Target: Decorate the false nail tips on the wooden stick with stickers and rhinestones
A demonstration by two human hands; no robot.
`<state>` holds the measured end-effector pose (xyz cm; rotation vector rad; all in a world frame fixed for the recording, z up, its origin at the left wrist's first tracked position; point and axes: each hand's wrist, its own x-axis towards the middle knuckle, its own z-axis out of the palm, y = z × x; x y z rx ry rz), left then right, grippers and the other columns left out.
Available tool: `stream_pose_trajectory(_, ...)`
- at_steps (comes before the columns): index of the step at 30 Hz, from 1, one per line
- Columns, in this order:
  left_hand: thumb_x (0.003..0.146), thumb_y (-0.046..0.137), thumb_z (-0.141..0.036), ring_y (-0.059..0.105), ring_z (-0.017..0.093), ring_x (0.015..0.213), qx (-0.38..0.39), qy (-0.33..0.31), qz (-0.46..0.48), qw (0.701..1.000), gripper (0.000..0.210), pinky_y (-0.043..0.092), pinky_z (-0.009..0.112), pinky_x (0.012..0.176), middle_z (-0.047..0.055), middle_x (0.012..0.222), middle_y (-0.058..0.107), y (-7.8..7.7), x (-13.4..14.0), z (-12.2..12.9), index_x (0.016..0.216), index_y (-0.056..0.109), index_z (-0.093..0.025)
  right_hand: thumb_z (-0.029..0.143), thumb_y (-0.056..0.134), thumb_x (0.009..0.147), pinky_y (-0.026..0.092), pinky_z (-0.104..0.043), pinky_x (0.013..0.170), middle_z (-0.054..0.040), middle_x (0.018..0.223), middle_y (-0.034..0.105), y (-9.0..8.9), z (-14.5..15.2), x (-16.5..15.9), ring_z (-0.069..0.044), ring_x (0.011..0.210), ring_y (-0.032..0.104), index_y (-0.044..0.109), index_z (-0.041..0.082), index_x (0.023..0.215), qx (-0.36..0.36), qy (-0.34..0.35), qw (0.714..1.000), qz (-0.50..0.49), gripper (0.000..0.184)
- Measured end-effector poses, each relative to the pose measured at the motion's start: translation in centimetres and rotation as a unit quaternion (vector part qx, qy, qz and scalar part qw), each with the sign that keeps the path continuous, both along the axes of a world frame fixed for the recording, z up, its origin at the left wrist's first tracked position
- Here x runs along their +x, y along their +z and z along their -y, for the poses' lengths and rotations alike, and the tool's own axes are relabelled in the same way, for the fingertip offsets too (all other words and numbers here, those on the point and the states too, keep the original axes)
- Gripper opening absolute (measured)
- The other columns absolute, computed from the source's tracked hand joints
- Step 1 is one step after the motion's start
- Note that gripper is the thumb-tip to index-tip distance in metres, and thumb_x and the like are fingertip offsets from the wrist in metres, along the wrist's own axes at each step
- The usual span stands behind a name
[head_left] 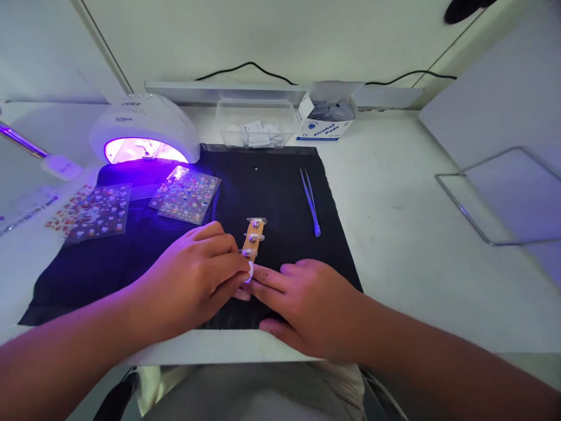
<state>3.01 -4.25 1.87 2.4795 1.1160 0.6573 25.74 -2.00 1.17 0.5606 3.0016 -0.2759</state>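
My left hand (197, 280) is closed in a pinch on a small white wipe (249, 272) at the lower end of a nail tip display stand (253, 231). That stand is a narrow wooden-coloured strip with round metal studs and several clear nail tips lying across it. Its near end is hidden behind my fingers. My right hand (307, 298) rests on the black mat (272, 193) with its fingers stretched out to the left. Its fingertips meet the wipe and the near end of the stand. A pinkish piece (242, 294) shows below my left fingertips; its kind is unclear.
Blue tweezers (311, 204) lie right of the stand. Sticker sheets (186, 194) lie at left, before a lit nail lamp (146, 126). Behind the mat stand a clear plastic box (223, 126) with white packets and an alcohol pads box (324, 128). A metal wire frame (464, 213) stands at right.
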Motion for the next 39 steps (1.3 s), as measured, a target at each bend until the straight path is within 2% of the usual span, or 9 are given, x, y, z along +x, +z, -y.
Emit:
stream_pose_trajectory(6, 0.097, 0.054, -0.017, 0.049, 0.018, 0.069, 0.005, -0.008, -0.025, 1.0, 0.024, 0.041, 0.035, 0.065, 0.005, 0.072, 0.063, 0.5, -0.8, 0.1, 0.081, 0.071, -0.014, 0.045, 0.051, 0.094, 0.042, -0.035, 0.058, -0.0084, 0.155, 0.044, 0.0, 0.0, -0.1, -0.017, 0.069, 0.063, 0.052, 0.019, 0.143, 0.02, 0.009, 1.0, -0.001, 0.056)
stream_pose_trajectory(11, 0.097, 0.052, -0.017, 0.05, 0.019, 0.071, 0.008, -0.019, -0.054, 0.998, 0.025, 0.041, 0.035, 0.066, 0.005, 0.072, 0.062, 0.8, -1.4, 0.0, 0.081, 0.071, -0.014, 0.045, 0.051, 0.094, 0.041, -0.034, 0.055, -0.0054, 0.157, 0.039, 0.0, 0.0, -0.1, -0.016, 0.066, 0.061, 0.049, 0.02, 0.145, 0.032, 0.015, 0.999, 0.003, 0.057)
stream_pose_trajectory(19, 0.097, 0.055, -0.015, 0.049, 0.016, 0.072, 0.0, -0.003, 0.026, 1.0, 0.019, 0.041, 0.032, 0.069, 0.003, 0.076, 0.064, 0.8, -0.4, 0.5, 0.083, 0.068, -0.015, 0.045, 0.049, 0.095, 0.042, -0.036, 0.057, -0.0054, 0.156, 0.042, 0.0, 0.0, 0.0, -0.017, 0.07, 0.064, 0.049, 0.02, 0.145, 0.019, 0.011, 1.0, -0.002, 0.055)
stream_pose_trajectory(22, 0.097, 0.055, -0.017, 0.048, 0.018, 0.073, -0.01, 0.0, 0.014, 1.0, 0.02, 0.041, 0.033, 0.069, 0.004, 0.075, 0.064, 0.4, 0.0, 0.3, 0.084, 0.07, -0.015, 0.047, 0.048, 0.096, 0.041, -0.036, 0.057, -0.0046, 0.154, 0.047, -0.1, -0.1, 0.0, -0.018, 0.07, 0.065, 0.052, 0.02, 0.142, 0.021, 0.009, 1.0, 0.004, 0.054)
stream_pose_trajectory(25, 0.097, 0.054, -0.018, 0.049, 0.019, 0.071, -0.015, -0.001, -0.011, 1.0, 0.022, 0.041, 0.034, 0.067, 0.005, 0.073, 0.063, 0.4, -0.2, 0.0, 0.084, 0.071, -0.014, 0.047, 0.05, 0.095, 0.042, -0.036, 0.057, -0.0056, 0.154, 0.045, -0.2, -0.1, 0.0, -0.017, 0.069, 0.065, 0.05, 0.02, 0.144, 0.027, 0.01, 1.0, -0.002, 0.056)
stream_pose_trajectory(33, 0.097, 0.051, -0.016, 0.05, 0.019, 0.07, -0.021, -0.008, -0.05, 0.998, 0.025, 0.04, 0.034, 0.066, 0.005, 0.071, 0.062, 1.2, -1.4, 0.1, 0.082, 0.071, -0.013, 0.044, 0.054, 0.093, 0.044, -0.035, 0.054, -0.0013, 0.158, 0.035, -0.1, 0.0, -0.1, -0.015, 0.064, 0.062, 0.048, 0.02, 0.146, 0.041, 0.014, 0.999, -0.011, 0.059)
stream_pose_trajectory(39, 0.097, 0.053, -0.015, 0.051, 0.016, 0.075, -0.032, 0.001, 0.024, 0.999, 0.017, 0.041, 0.03, 0.069, 0.002, 0.076, 0.063, 2.3, -1.9, 0.5, 0.089, 0.068, -0.016, 0.04, 0.053, 0.093, 0.045, -0.035, 0.055, -0.0024, 0.157, 0.038, -0.3, -0.3, 0.8, -0.016, 0.064, 0.064, 0.051, 0.019, 0.143, 0.051, 0.028, 0.997, -0.045, 0.054)
